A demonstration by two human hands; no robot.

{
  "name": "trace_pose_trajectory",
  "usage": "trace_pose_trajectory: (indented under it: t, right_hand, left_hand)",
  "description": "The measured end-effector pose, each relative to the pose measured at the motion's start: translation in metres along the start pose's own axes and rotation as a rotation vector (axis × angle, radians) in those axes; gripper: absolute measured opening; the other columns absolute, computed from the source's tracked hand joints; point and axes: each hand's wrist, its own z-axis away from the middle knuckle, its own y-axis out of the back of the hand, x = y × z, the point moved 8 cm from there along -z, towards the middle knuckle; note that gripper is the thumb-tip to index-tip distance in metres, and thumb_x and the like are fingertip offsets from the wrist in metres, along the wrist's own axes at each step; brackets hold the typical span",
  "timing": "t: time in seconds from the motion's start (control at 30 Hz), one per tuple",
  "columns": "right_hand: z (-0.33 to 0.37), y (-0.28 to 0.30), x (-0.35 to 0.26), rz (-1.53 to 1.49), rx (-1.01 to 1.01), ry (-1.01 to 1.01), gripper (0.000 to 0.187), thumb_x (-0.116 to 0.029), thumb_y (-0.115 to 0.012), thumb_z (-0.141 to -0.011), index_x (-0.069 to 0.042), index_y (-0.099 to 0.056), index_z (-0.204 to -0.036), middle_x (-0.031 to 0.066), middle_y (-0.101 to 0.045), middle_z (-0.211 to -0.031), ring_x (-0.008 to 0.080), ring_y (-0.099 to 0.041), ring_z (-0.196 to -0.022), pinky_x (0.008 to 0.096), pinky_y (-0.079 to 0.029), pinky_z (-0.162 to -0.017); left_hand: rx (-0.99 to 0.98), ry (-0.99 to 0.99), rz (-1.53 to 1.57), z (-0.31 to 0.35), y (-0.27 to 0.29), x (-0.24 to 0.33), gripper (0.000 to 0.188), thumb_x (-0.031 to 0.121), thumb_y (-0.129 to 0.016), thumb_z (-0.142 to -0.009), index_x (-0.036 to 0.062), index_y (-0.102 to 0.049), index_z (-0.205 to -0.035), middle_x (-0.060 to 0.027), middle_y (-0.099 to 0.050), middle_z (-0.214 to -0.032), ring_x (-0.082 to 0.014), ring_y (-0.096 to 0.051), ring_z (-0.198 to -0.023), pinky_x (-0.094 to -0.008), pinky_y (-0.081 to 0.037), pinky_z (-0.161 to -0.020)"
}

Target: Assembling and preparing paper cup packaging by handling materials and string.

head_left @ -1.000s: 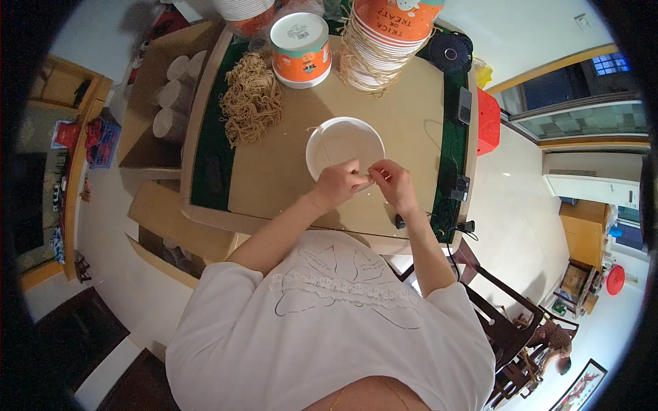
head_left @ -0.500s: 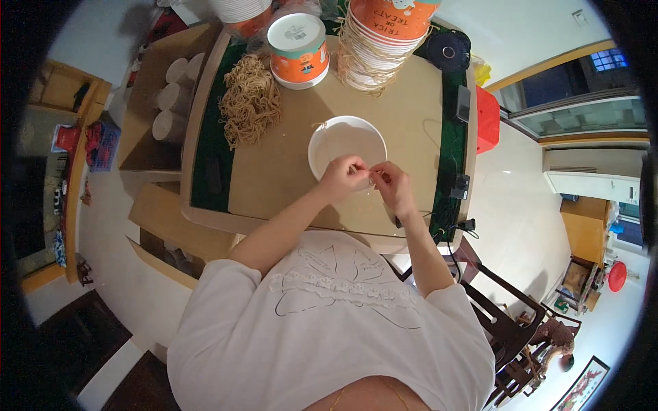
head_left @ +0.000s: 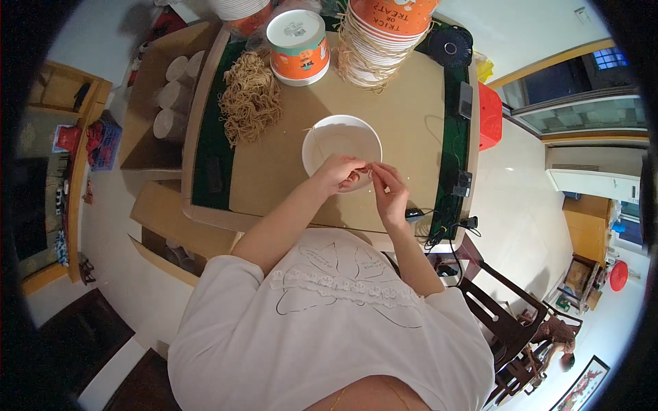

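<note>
A white round paper bucket [head_left: 349, 133] sits with its mouth up in front of me. A thin tan cord [head_left: 314, 137] hangs over its far-left rim and runs inside toward my fingers. My left hand [head_left: 341, 174] is closed at the near side of the rim, its thumb and fingers pinching the cord. My right hand [head_left: 390, 192] is closed too, its fingertips meeting the left's at the near-right rim. The bit of cord between the fingertips is mostly hidden.
A heap of tan cords [head_left: 250, 99] lies at the far left. Behind it stand an orange lidded bucket [head_left: 300, 61] and a tall nested bucket stack [head_left: 377, 55] strung with cords. A dark blue roll [head_left: 449, 48], a phone [head_left: 465, 101] and black cables [head_left: 439, 236] line the right side.
The bucket has shifted slightly left. My left hand has stayed nearly in place, while my right hand has turned more upright and moved slightly down, with its fingertips still by the left's.
</note>
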Motion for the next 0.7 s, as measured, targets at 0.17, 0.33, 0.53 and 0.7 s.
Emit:
trace_pose_trajectory:
  t: [0.17, 0.33, 0.53, 0.7]
  right_hand:
    - [0.000, 0.000, 0.000, 0.011, 0.005, 0.004, 0.017, -0.001, -0.060, -0.083, -0.002, -0.066, -0.099, 0.0110, -0.064, -0.099, 0.0181, -0.064, -0.075, 0.0258, -0.052, -0.059]
    - [0.002, 0.000, 0.003, 0.036, -0.023, -0.048, 0.017, -0.001, -0.060, -0.083, -0.002, -0.066, -0.099, 0.0112, -0.063, -0.099, 0.0181, -0.064, -0.075, 0.0259, -0.052, -0.059]
    - [-0.002, 0.004, 0.011, -0.027, -0.033, -0.143, 0.018, -0.001, -0.059, -0.085, -0.002, -0.066, -0.102, 0.0069, -0.060, -0.096, 0.0084, -0.052, -0.066, 0.0208, -0.042, -0.055]
    - [-0.008, 0.000, 0.020, -0.037, -0.080, -0.142, 0.014, -0.005, -0.062, -0.084, -0.003, -0.065, -0.097, 0.0047, -0.059, -0.088, 0.0063, -0.046, -0.060, 0.0200, -0.036, -0.051]
  left_hand:
    - [0.085, -0.060, -0.057, -0.002, 0.004, 0.002, 0.012, 0.015, -0.060, -0.085, 0.0031, -0.064, -0.087, -0.0004, -0.056, -0.072, -0.0043, -0.042, -0.051, -0.0182, -0.027, -0.039]
    - [0.163, -0.110, -0.193, 0.002, 0.006, 0.004, 0.012, 0.015, -0.066, -0.081, 0.0045, -0.066, -0.086, 0.0020, -0.054, -0.065, -0.0039, -0.044, -0.053, -0.0181, -0.030, -0.041]
    - [0.193, -0.133, -0.249, 0.004, 0.008, 0.009, 0.010, 0.014, -0.065, -0.079, 0.0057, -0.067, -0.084, 0.0031, -0.053, -0.063, -0.0043, -0.045, -0.053, -0.0193, -0.032, -0.043]
    - [0.167, -0.159, -0.282, 0.004, 0.007, 0.009, 0.009, 0.013, -0.064, -0.079, 0.0055, -0.067, -0.083, 0.0030, -0.053, -0.063, -0.0048, -0.045, -0.053, -0.0198, -0.033, -0.044]
